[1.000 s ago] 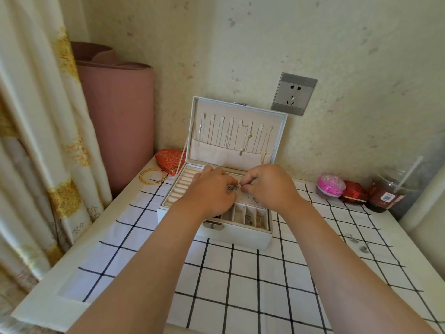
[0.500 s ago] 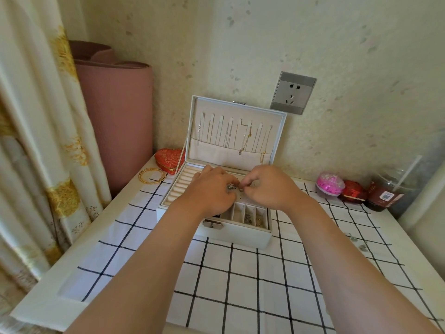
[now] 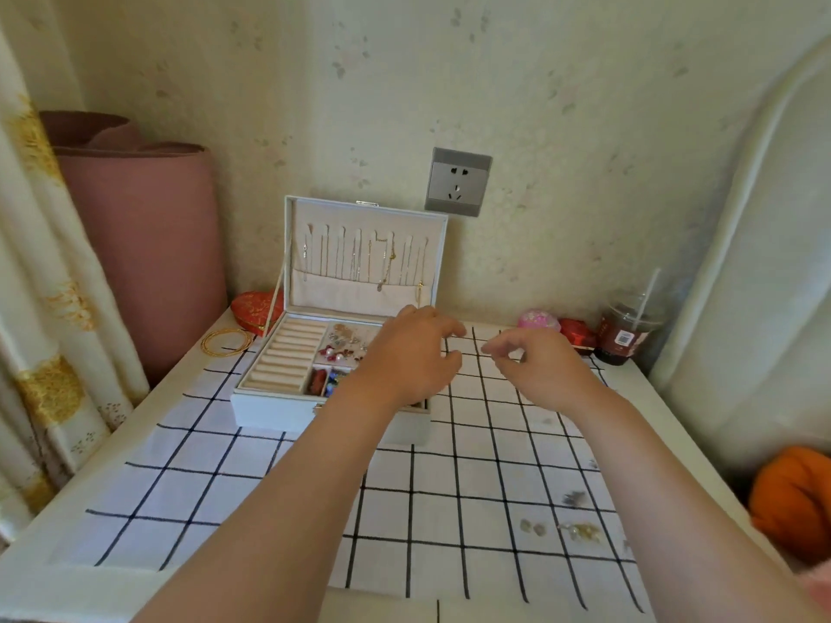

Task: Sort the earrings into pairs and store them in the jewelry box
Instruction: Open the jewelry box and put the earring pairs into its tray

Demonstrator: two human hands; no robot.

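A white jewelry box with its lid raised (image 3: 270, 404) is set on a white cloth with black grid lines (image 3: 252, 501), which is spread over the pale worktop (image 3: 40, 559). The left grip (image 3: 407, 357) is held above the box's right half, fingers loosely curled. The right grip (image 3: 539, 366) is held just right of the box, thumb and forefinger drawn close; whether anything is pinched cannot be told. Small loose earrings (image 3: 582, 530) are scattered on the cloth, well to the box's front right. Thin gold bangles (image 3: 227, 341) are laid just left of the box.
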